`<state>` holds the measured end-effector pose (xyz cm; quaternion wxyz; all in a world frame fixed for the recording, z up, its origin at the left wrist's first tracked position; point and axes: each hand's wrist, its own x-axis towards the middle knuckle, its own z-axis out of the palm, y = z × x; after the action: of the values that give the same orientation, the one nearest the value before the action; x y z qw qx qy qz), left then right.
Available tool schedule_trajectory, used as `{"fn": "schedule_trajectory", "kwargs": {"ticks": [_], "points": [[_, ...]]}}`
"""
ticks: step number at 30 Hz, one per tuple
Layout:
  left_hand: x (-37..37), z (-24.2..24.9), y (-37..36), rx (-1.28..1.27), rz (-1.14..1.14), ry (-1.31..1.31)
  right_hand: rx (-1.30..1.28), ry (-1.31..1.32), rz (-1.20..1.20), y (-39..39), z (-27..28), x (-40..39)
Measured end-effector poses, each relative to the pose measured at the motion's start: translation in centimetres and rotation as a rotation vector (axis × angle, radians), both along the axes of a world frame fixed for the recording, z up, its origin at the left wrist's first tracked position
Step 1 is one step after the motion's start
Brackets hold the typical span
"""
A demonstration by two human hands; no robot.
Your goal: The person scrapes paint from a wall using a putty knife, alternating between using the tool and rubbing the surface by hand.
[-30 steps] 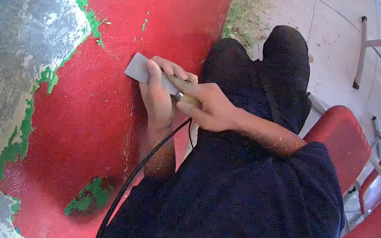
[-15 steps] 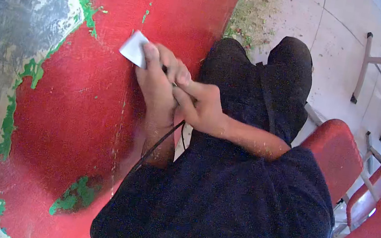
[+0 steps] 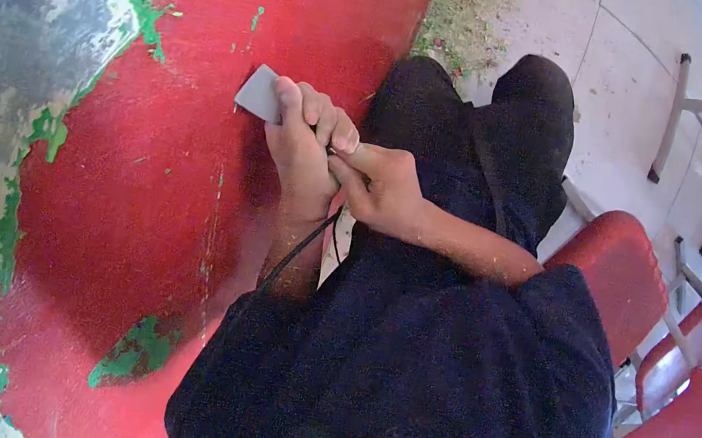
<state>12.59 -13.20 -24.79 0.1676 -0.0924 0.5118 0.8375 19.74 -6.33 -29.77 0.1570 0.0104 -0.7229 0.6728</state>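
A scraper (image 3: 258,92) with a flat grey blade rests at the red painted wall (image 3: 139,211), its blade edge close to or touching the paint. My left hand (image 3: 305,132) is closed round it, thumb laid along the blade's base and fingers curled over the handle. Pressed up against those fingers, my right hand (image 3: 384,189) is closed at the handle's lower end. Most of the handle is hidden by both hands. A black cord (image 3: 293,258) runs past my left wrist.
Bare grey wall (image 3: 11,88) with ragged green paint (image 3: 11,227) borders the red on the left. A green patch (image 3: 138,355) shows lower down. Debris (image 3: 457,28) lies on the tiled floor (image 3: 552,16). Red chairs (image 3: 615,277) stand at my right; a metal-legged stand (image 3: 670,119) is beyond.
Both hands and the scraper have shifted slightly right in view, and the blade's face now looks darker grey instead of bright. The whole view has moved a little. Both grips stay the same.
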Motion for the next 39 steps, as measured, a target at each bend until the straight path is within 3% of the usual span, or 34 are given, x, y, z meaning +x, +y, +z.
{"fn": "schedule_trajectory", "kwargs": {"ticks": [5, 10, 18, 22, 26, 34, 39], "points": [[-0.6, 0.4, 0.9, -0.06, 0.076, 0.03, 0.059, 0.03, -0.024, 0.7, 0.9, -0.5], [-1.5, 1.3, 1.4, 0.034, 0.05, 0.051, 0.059, 0.013, -0.03, 1.1, 2.0, -1.0], [-2.1, -1.7, -0.4, -0.003, 0.0, 0.115, 0.024, 0.041, -0.014, 0.0, -0.2, -1.7], [-2.8, 1.9, 1.1, 0.021, 0.01, 0.158, 0.025, 0.061, -0.027, -0.1, 1.2, -2.7], [-1.3, -2.6, 0.5, 0.081, 0.001, 0.027, 0.142, -0.014, 0.019, 1.3, -1.4, -1.5], [-1.0, -4.2, -0.6, 0.047, 0.051, 0.013, 0.071, 0.048, 0.068, 0.0, -4.0, -1.7], [-1.6, -0.1, 0.4, -0.104, 0.069, 0.157, -0.032, 0.094, 0.034, -0.6, -1.5, -2.1]]}}
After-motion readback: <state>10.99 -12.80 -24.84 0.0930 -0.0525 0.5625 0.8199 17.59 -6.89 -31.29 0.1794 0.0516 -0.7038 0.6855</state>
